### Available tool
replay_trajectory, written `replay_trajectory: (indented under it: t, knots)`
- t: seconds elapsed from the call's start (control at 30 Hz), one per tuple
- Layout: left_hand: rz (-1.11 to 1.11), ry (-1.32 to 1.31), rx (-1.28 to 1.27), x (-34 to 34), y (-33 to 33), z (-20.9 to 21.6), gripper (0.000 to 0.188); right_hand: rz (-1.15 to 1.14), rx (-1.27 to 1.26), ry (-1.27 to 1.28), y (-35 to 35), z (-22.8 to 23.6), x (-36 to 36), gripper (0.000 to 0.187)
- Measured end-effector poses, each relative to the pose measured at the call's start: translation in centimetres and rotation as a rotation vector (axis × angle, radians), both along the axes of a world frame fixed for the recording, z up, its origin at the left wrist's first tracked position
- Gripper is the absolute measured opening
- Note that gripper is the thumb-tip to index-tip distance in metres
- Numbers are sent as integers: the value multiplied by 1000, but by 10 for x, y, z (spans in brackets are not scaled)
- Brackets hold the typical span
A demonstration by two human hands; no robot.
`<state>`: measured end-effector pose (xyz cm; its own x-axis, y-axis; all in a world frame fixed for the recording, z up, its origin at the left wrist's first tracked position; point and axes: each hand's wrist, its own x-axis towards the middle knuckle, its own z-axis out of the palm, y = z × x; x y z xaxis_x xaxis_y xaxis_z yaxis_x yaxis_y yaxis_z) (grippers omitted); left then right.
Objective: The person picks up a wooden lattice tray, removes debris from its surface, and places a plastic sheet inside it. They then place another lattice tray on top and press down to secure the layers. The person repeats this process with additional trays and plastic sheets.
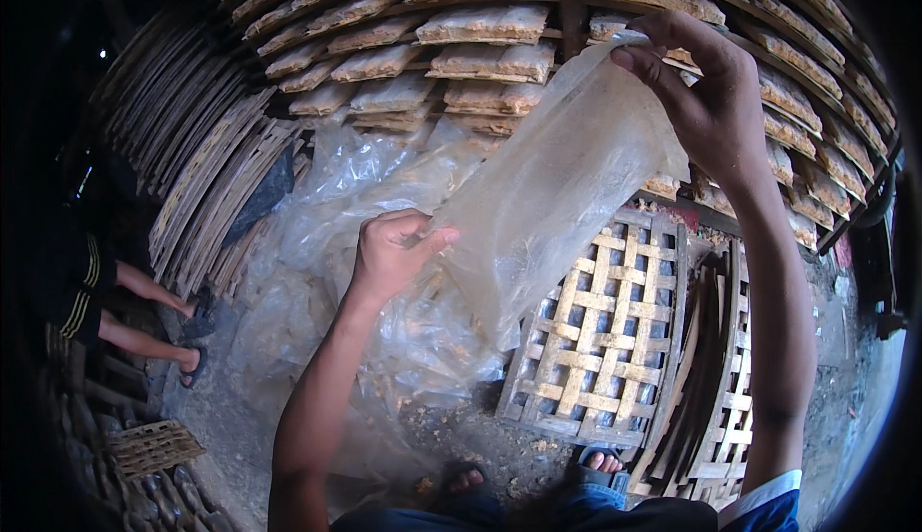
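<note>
A cloudy, translucent plastic sheet [567, 167] is stretched between my two hands and hangs down in front of me. My left hand [394, 249] pinches its lower left edge between thumb and fingers. Higher up and to the right, my right hand [706, 90] grips the top corner, thumb against fingers. Beneath and to the left of the sheet lies a big heap of crumpled clear plastic sheets [336, 215]. The hanging sheet covers part of that heap and part of the racks behind it.
Racks of pale crusted slabs [480, 23] on boards fill the far side. A woven bamboo tray [595, 330] leans ahead of my feet, with more trays [735, 388] stacked on its right. Wooden slats [192, 186] stand at left. Another person's legs [149, 335] show at the left edge.
</note>
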<state>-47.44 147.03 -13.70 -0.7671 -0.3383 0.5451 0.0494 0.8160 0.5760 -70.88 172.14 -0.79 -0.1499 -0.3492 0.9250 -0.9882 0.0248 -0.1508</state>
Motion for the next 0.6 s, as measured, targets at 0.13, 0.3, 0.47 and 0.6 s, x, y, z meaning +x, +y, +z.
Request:
replay_trajectory:
  t: [0.13, 0.3, 0.47, 0.6]
  knots:
    - [111, -180, -25, 11, -27, -18, 21, -75, 19, -243, 25, 5, -41, 37]
    - [226, -156, -52, 40, -69, -48, 23, -194, -38, -316, 35, -3, -74, 37]
    - [349, -274, 30, 39, -84, -50, 23, -233, 4, -278, 48, -11, -88, 33]
    - [375, -186, 19, 37, -95, -50, 25, -229, -77, -266, 44, -22, -107, 34]
